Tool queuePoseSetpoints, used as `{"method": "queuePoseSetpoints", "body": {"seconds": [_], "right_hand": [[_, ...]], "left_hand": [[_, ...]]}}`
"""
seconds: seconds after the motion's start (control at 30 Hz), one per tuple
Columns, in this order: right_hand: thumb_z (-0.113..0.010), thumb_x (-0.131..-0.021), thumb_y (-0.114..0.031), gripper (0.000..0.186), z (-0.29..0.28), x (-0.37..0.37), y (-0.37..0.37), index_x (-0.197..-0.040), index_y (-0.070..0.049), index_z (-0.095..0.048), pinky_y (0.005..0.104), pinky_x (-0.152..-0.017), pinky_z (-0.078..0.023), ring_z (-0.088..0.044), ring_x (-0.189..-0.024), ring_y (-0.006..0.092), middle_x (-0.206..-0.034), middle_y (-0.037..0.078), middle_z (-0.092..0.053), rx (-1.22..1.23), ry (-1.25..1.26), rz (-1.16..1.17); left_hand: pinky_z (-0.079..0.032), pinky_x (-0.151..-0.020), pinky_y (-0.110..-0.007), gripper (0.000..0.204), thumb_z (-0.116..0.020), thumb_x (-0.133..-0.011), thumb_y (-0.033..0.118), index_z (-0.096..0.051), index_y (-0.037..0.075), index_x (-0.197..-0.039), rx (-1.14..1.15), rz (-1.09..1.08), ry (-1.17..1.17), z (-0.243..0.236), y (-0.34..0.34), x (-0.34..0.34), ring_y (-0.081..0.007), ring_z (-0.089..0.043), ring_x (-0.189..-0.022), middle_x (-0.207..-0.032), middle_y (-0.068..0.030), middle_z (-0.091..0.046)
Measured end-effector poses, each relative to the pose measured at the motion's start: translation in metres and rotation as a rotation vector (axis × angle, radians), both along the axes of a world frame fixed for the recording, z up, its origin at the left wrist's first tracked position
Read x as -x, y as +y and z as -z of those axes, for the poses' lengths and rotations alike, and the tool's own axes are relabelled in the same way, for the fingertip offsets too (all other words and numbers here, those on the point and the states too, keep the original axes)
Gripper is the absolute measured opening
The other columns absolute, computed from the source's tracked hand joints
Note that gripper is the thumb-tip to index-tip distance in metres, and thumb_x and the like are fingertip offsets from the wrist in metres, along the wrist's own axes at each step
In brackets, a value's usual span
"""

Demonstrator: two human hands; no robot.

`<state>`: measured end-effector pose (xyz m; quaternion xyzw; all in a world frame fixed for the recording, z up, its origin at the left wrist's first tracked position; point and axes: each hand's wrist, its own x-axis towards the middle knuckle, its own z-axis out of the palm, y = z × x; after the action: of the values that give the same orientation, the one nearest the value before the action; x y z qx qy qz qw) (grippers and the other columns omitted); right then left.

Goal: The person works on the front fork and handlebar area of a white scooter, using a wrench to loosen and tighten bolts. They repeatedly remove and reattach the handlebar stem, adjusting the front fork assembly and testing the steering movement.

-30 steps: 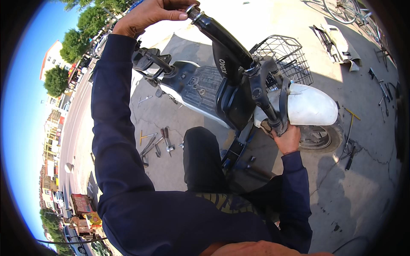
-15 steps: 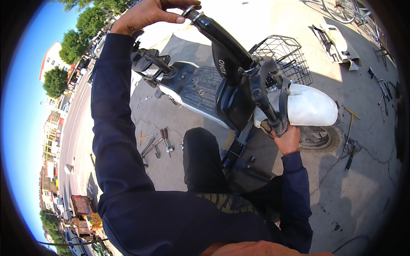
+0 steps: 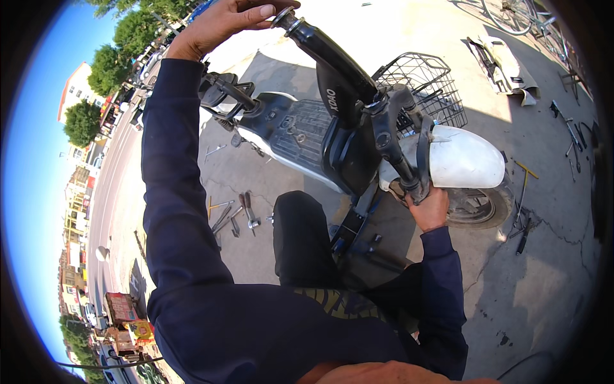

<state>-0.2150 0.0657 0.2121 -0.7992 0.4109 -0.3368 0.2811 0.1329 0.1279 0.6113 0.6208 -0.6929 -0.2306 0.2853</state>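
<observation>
An electric scooter with a black step-through frame stands in front of me, its white front fender (image 3: 467,158) to the right. At the upper edge my left hand (image 3: 233,22) is beside the bare top of the black steering tube (image 3: 329,56), where a metal ring (image 3: 283,16) sits. Its thumb and fingers are stretched out, partly cut off by the picture's edge. Lower right, my right hand (image 3: 428,208) is wrapped round the bottom of the front fork leg (image 3: 403,168), close to the front wheel (image 3: 483,208). The fork hides some of its fingers.
Several hand tools (image 3: 247,211) lie on the concrete left of my knee. A yellow T-handle wrench (image 3: 526,171) and other tools lie right of the wheel. Behind the fork is a black wire basket (image 3: 425,83). A pale cover (image 3: 505,64) lies farther back.
My left thumb has lifted away from the ring on the steering tube, and the left forearm has shifted slightly right and down. My right hand keeps its hold on the fork leg.
</observation>
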Motion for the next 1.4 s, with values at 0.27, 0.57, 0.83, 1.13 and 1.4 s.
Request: {"method": "queuePoseSetpoints", "body": {"seconds": [0.27,0.57,0.83,1.13,1.4], "right_hand": [[-0.082,-0.069,-0.021,0.034,-0.002,0.001,0.000,-0.096,-0.003,-0.073,0.0476,-0.078,-0.057,-0.071,-0.085,0.0413,-0.087,0.020,-0.074,0.002,0.006,0.005],[-0.082,-0.069,-0.021,0.034,0.006,0.001,-0.002,-0.096,-0.003,-0.073,0.0472,-0.078,-0.057,-0.071,-0.085,0.0412,-0.086,0.020,-0.074,0.023,0.016,0.014],[-0.082,-0.069,-0.021,0.035,0.002,-0.001,-0.001,-0.097,-0.002,-0.074,0.0471,-0.078,-0.058,-0.071,-0.085,0.0413,-0.085,0.020,-0.074,0.043,-0.003,0.009],[-0.083,-0.068,-0.021,0.036,0.008,0.000,-0.003,-0.098,-0.002,-0.073,0.0476,-0.077,-0.057,-0.071,-0.084,0.0423,-0.086,0.020,-0.073,0.076,0.003,0.017],[-0.083,-0.068,-0.020,0.036,0.005,0.000,-0.002,-0.098,-0.002,-0.073,0.0477,-0.078,-0.057,-0.070,-0.086,0.0425,-0.087,0.022,-0.073,0.029,-0.001,-0.001]], "left_hand": [[-0.055,-0.079,-0.030,0.049,-0.073,-0.093,0.041,-0.072,-0.001,-0.119,-0.098,-0.218,-0.295,-0.007,-0.010,0.020,-0.0146,-0.066,-0.087,-0.100,-0.0072,-0.073],[-0.055,-0.078,-0.030,0.048,-0.072,-0.094,0.040,-0.072,-0.003,-0.116,-0.020,-0.209,-0.318,-0.002,-0.007,0.026,-0.0152,-0.066,-0.085,-0.097,-0.0076,-0.074],[-0.054,-0.068,-0.029,0.061,-0.067,-0.093,0.058,-0.077,-0.001,-0.096,-0.071,-0.433,-0.445,-0.008,-0.010,0.036,-0.0144,-0.065,-0.072,-0.081,-0.0066,-0.071],[-0.052,-0.061,-0.027,0.062,-0.069,-0.088,0.063,-0.076,0.002,-0.083,-0.106,-0.595,-0.522,-0.005,-0.018,0.042,-0.0140,-0.063,-0.062,-0.068,-0.0048,-0.066],[-0.058,-0.069,-0.028,0.061,-0.068,-0.092,0.057,-0.075,-0.004,-0.094,-0.116,-0.474,-0.376,-0.010,-0.010,0.050,-0.0169,-0.072,-0.074,-0.083,-0.0091,-0.072]]}}
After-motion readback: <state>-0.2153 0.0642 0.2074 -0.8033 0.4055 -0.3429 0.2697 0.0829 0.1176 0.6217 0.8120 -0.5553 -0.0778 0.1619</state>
